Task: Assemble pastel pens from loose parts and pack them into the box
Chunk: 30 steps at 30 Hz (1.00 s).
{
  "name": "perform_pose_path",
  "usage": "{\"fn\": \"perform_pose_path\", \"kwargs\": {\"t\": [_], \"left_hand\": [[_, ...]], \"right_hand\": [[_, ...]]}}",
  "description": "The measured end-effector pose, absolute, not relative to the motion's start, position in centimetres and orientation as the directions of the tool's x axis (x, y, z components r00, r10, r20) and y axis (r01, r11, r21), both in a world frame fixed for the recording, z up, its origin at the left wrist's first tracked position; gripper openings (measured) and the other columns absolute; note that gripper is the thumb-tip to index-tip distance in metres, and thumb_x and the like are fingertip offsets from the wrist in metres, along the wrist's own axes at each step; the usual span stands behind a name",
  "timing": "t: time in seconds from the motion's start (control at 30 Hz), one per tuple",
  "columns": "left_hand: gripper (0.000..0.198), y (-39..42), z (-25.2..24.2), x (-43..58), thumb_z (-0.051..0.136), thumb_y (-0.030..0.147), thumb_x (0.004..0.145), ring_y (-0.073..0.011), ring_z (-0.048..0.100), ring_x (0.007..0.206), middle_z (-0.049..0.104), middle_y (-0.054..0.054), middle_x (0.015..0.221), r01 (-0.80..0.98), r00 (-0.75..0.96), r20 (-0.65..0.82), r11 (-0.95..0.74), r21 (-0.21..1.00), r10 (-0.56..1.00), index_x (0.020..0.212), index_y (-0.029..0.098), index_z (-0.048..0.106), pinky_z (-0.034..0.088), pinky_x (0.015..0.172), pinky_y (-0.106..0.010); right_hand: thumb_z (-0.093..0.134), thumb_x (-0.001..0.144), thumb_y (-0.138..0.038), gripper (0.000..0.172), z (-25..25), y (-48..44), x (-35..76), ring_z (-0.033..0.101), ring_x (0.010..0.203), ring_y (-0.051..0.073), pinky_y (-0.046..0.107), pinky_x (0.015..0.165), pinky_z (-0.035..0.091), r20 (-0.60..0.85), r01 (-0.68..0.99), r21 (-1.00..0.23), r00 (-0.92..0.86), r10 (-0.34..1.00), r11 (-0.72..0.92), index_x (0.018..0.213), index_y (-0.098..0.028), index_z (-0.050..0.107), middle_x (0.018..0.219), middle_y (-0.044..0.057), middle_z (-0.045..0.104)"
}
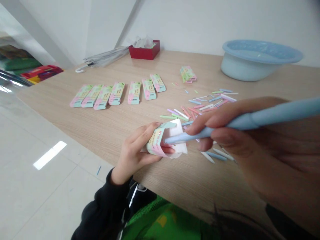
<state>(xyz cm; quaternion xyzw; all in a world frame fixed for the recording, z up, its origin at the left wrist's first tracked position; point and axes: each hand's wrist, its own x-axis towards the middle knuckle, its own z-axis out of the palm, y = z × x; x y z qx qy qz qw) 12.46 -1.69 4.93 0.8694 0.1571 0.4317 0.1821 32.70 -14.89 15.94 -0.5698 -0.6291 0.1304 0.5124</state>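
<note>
My left hand (137, 145) is closed around a small pastel carton (155, 141), tilted so its open end and white flaps face right. Between the thumb and fingers of my right hand (240, 140) is a light blue pen (245, 121), held close to the camera. The pen's far end reaches the carton's mouth. Something pink shows in the opening, but I cannot make out what it is. Behind the carton and my right hand, loose pastel pens (192, 111) in pink, green, blue, white and purple lie scattered, some hidden by the hand.
Several matching cartons (117, 93) lie in a row on the wooden table (75, 126), with a small stack of cartons (188, 74) further back. A blue basin (250, 66), red tissue box (145, 52) and clear umbrella (107, 58) stand or lie along the back. One blue stick (99, 170) is on the floor.
</note>
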Motion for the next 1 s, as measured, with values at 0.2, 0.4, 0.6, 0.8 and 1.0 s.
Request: {"fn": "perform_pose_path", "kwargs": {"t": [0.2, 0.4, 0.6, 0.8, 1.0], "left_hand": [[0.064, -2.1, 4.3, 13.4, 0.075, 0.046, 0.088, -0.0292, 0.074, 0.111, 0.074, -0.014, 0.125, 0.071, 0.52, 0.746, -0.891, 0.448, 0.416, 0.146, 0.024, 0.057, 0.064, 0.091, -0.04], [0.065, -2.5, 3.8, 13.6, 0.08, 0.038, 0.085, -0.0289, 0.071, 0.117, 0.071, -0.017, 0.13, 0.092, 0.489, 0.738, -0.869, 0.485, 0.464, 0.144, 0.021, 0.057, 0.061, 0.098, -0.041], [0.065, -2.6, 3.5, 13.6, 0.08, 0.035, 0.085, -0.0286, 0.07, 0.116, 0.07, -0.016, 0.131, 0.126, 0.462, 0.729, -0.851, 0.509, 0.505, 0.143, 0.02, 0.056, 0.06, 0.098, -0.041], [0.064, -2.6, 3.5, 13.9, 0.08, 0.035, 0.084, -0.0281, 0.07, 0.111, 0.07, -0.015, 0.128, 0.144, 0.442, 0.728, -0.843, 0.519, 0.523, 0.141, 0.021, 0.056, 0.06, 0.095, -0.039], [0.063, -2.8, 3.3, 13.9, 0.081, 0.033, 0.084, -0.0268, 0.069, 0.108, 0.069, -0.014, 0.126, 0.14, 0.42, 0.747, -0.85, 0.509, 0.516, 0.14, 0.021, 0.055, 0.059, 0.093, -0.038]], "right_hand": [[0.07, 0.095, -0.032, 0.009, 14.8, -12.7, 32.5, 0.074, 0.09, 0.022, 0.033, 0.072, 0.06, 0.539, 0.585, -0.711, 0.096, 0.837, 0.391, 0.086, -0.029, 0.073, 0.09, 0.0, 0.076], [0.074, 0.09, -0.023, 0.012, 14.0, -11.3, 32.1, 0.071, 0.107, 0.026, 0.044, 0.097, 0.055, 0.546, 0.609, -0.644, -0.057, 0.836, 0.463, 0.099, -0.032, 0.076, 0.107, 0.001, 0.077], [0.08, 0.083, -0.026, 0.038, 14.2, -11.3, 32.9, 0.068, 0.106, 0.026, 0.043, 0.094, 0.056, 0.515, 0.702, -0.568, -0.103, 0.851, 0.429, 0.119, -0.031, 0.068, 0.118, 0.004, 0.073], [0.073, 0.088, -0.024, 0.014, 14.1, -11.8, 33.7, 0.064, 0.11, 0.025, 0.04, 0.095, 0.053, 0.539, 0.727, -0.523, -0.122, 0.834, 0.444, 0.099, -0.025, 0.065, 0.114, 0.006, 0.066], [0.059, 0.094, -0.014, 0.017, 14.0, -12.2, 33.1, 0.063, 0.112, 0.024, 0.041, 0.096, 0.052, 0.481, 0.765, -0.432, -0.252, 0.84, 0.477, 0.104, -0.024, 0.068, 0.117, 0.009, 0.064]]}}
